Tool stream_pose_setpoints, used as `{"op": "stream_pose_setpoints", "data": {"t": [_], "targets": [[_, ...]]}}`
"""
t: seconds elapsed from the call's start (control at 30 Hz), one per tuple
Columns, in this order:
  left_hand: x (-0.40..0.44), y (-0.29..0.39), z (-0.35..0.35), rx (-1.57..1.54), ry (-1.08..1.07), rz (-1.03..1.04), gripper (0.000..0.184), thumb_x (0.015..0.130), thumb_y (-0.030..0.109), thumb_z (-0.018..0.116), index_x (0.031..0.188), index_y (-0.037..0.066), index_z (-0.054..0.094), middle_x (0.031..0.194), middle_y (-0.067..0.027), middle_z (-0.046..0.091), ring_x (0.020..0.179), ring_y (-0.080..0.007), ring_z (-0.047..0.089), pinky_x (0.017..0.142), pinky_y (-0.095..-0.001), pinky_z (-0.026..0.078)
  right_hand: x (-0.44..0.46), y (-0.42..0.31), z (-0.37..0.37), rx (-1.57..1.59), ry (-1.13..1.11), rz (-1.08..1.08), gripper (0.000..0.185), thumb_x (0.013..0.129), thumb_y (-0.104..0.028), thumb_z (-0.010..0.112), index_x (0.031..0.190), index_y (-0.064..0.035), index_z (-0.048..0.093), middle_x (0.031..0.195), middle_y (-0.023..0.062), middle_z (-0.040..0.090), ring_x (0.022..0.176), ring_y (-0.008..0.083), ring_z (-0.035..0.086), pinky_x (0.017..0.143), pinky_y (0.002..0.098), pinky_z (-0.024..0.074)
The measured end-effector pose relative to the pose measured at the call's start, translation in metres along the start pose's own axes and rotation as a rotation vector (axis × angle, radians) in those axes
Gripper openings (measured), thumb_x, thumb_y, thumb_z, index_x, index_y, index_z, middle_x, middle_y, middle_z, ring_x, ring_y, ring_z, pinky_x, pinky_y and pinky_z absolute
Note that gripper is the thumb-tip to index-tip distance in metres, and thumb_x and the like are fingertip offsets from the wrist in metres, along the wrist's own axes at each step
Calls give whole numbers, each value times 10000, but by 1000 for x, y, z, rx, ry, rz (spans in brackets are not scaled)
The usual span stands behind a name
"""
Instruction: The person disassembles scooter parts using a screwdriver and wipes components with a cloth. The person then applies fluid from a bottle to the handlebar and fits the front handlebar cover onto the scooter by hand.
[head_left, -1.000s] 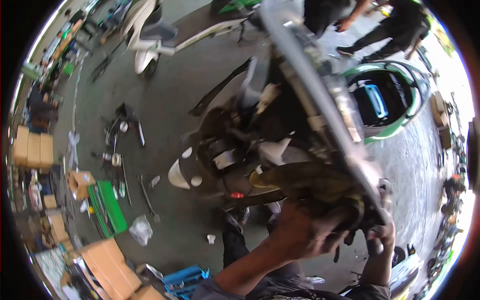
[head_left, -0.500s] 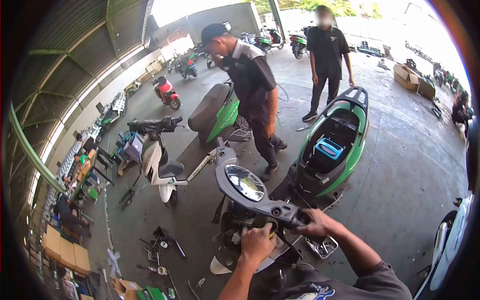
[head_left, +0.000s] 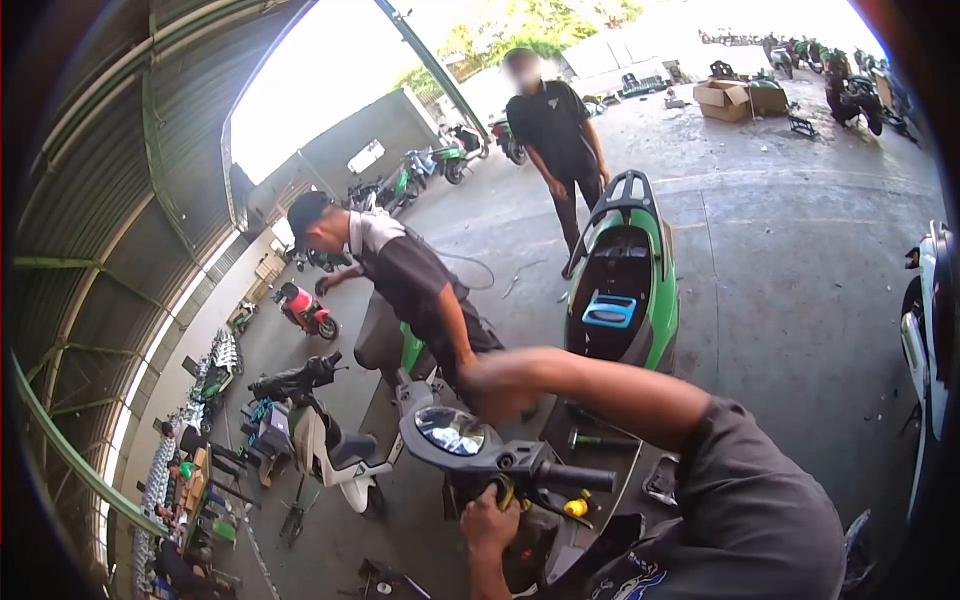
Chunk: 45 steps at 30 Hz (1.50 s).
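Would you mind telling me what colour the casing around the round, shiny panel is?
The casing is grey; the head view shows it best.

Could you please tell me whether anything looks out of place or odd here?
Yes: the green scooter body beyond the handlebar has no seat over its open bay, where a blue object lies, so it looks unfinished. No spill stands out.

Room lies above the grip (head_left: 582, 478), but the handlebar cover (head_left: 515, 457) blocks the left hand (head_left: 490, 522) upward
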<state>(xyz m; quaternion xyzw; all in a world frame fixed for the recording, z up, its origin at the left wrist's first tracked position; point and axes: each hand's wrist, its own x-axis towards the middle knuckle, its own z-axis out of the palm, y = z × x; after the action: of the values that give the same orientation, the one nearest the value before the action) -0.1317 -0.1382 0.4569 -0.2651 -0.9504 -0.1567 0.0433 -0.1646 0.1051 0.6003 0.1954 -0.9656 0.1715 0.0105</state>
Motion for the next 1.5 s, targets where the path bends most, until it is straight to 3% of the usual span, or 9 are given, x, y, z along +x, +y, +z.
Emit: {"op": "stream_pose_setpoints", "data": {"t": [0.03,0.13,0.2,0.3,0.53,0.87,1.0,1.13,1.5], "targets": [[-2,6,-3,-10,10,-2,474,726,351,677,1124,95,650,923,-241,672,893,-419,642,820,-493,505,-52,-13,-11,167,-292,185,450,837,-437,646,687,-16,688,672,96,652,614,210,613,596,376,524],[-1,26,-3,-98,55,-49,404,717,296,684,1040,55,657,863,-234,675,833,-413,652,754,-490,515,-96,103,130,915,-872,187,692,797,-441,717,1311,-38,489,1172,154,608,1021,319,633,790,391,578],[-8,22,5,-311,24,-45,313,702,235,688,923,17,644,806,-231,667,782,-415,646,694,-488,511,-139,53,165,1276,-470,440,672,802,-347,740,1293,25,473,1036,153,645,868,195,641,731,360,553],[-12,35,1,-658,26,-108,261,693,203,692,856,10,629,789,-230,659,775,-426,631,687,-484,503,-142,26,187,1857,-705,512,604,788,-266,744,1264,-5,480,1148,126,602,959,193,624,780,354,542],[-13,4,-3,294,101,136,286,720,259,703,982,148,679,710,-105,656,717,-304,650,849,-533,443,-131,37,180,1798,-749,498,610,752,-195,768,1256,3,485,1096,124,641,935,202,648,835,354,536],[-2,19,-15,-597,-124,-30,451,691,218,709,1048,-36,602,926,-277,643,916,-421,628,799,-424,507,-134,53,198,1237,-419,245,563,609,-246,868,1077,-18,653,1131,139,563,1089,214,533,936,323,431],[-6,11,-10,345,114,175,136,798,187,560,908,190,639,674,-112,653,715,-288,666,904,-562,361,-122,17,150,1204,-401,414,609,590,-252,872,1096,-6,638,1071,126,585,1032,212,552,908,330,434],[-8,24,-14,22,-41,97,279,731,230,703,990,146,645,717,-160,669,707,-345,662,764,-439,491,-126,12,157,1215,-318,539,628,611,-118,817,1162,45,566,1018,97,612,919,194,595,823,317,476],[9,13,-10,-1581,-247,-343,314,688,19,592,1000,-7,611,846,-9,619,694,-61,549,590,-222,455,-122,4,139,1301,-359,572,809,552,-158,847,1252,57,505,1029,113,612,976,193,575,876,297,442]]}}
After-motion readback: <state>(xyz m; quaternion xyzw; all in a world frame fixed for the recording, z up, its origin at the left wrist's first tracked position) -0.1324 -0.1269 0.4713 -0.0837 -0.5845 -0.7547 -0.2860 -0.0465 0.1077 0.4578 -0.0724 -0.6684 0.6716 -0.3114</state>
